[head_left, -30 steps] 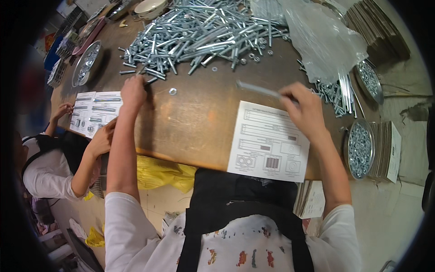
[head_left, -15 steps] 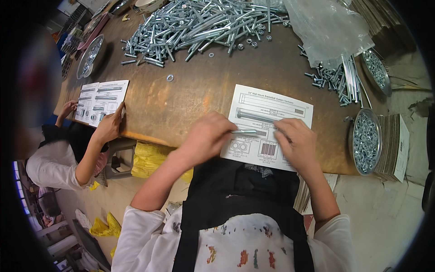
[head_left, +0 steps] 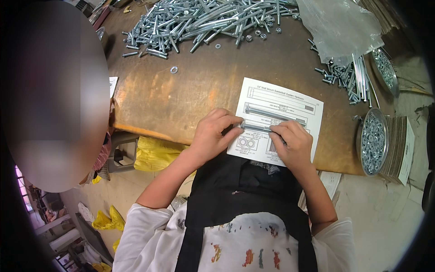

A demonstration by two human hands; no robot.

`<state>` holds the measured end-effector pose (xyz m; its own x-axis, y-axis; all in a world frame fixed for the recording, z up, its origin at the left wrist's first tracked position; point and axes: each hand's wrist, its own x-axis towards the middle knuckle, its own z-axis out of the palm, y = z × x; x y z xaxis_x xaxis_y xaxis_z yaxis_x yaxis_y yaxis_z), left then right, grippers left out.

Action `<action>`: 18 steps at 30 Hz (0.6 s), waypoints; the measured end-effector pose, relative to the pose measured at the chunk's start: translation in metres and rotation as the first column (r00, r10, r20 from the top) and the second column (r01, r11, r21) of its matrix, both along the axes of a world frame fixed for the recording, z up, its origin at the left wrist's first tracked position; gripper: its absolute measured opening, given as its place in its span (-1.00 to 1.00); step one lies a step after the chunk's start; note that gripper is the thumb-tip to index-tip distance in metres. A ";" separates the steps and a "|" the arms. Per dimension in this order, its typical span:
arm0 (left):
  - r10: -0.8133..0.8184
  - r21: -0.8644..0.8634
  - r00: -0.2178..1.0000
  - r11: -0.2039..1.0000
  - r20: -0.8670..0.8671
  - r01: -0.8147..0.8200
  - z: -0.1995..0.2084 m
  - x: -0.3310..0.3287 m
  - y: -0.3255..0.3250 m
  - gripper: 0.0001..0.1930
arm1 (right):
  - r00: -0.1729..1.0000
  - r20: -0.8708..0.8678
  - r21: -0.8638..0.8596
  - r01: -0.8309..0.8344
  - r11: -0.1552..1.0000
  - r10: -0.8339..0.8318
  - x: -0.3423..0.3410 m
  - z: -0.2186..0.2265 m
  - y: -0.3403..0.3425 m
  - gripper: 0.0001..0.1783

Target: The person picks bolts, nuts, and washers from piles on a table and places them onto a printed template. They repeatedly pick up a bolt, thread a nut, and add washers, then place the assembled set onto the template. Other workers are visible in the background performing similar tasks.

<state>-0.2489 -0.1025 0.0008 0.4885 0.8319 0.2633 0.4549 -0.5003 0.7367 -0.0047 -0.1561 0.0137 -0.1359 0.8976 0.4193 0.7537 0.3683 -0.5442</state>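
A white printed sheet [head_left: 283,93] with bolt drawings lies on the table in front of me. One long silver hex bolt [head_left: 274,114] rests across it on a drawing. Just below, a shorter silver bolt [head_left: 257,127] lies along another drawing, between my hands. My left hand [head_left: 216,135] pinches its head end with thumb and forefinger. At the other end, my right hand [head_left: 293,143] has its fingertips closed on the bolt, covering part of the sheet.
A big heap of silver bolts [head_left: 199,25] fills the far table. Smaller bolts [head_left: 342,75] lie at right by a clear plastic bag [head_left: 342,31]. A metal bowl of nuts [head_left: 374,140] sits at the right edge. A blurred person [head_left: 59,95] is close at left.
The bolt from my left hand now lies straight along the drawing, with my right fingers closed on its other end. The person at left has leaned in, covering their sheet and hands.
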 end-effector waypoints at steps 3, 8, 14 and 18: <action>-0.004 0.021 1.000 1.000 -0.021 0.004 0.001 0.003 0.003 -0.72 | 1.000 0.011 0.000 -0.007 1.000 0.007 0.002 -0.004 -0.001 -0.79; 0.043 -0.173 0.996 0.984 0.077 -0.029 0.007 0.000 0.005 -0.76 | 0.985 -0.112 -0.129 0.118 0.985 -0.133 0.020 0.011 -0.003 -0.75; -0.031 -0.051 0.999 0.998 -0.010 0.030 0.009 0.022 0.039 -0.81 | 0.980 0.078 -0.047 0.188 0.981 -0.184 0.076 0.004 0.001 -0.77; -0.037 -0.053 0.999 0.998 -0.008 0.037 0.001 0.021 0.042 -0.81 | 0.984 0.033 -0.101 0.178 0.979 -0.176 0.081 0.006 0.001 -0.76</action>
<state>-0.2279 -0.0607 0.0021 0.5214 0.8259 0.2145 0.4438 -0.4772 0.7585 0.0767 -0.1553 0.0196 0.0199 0.9466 0.3217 0.8152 0.1709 -0.5534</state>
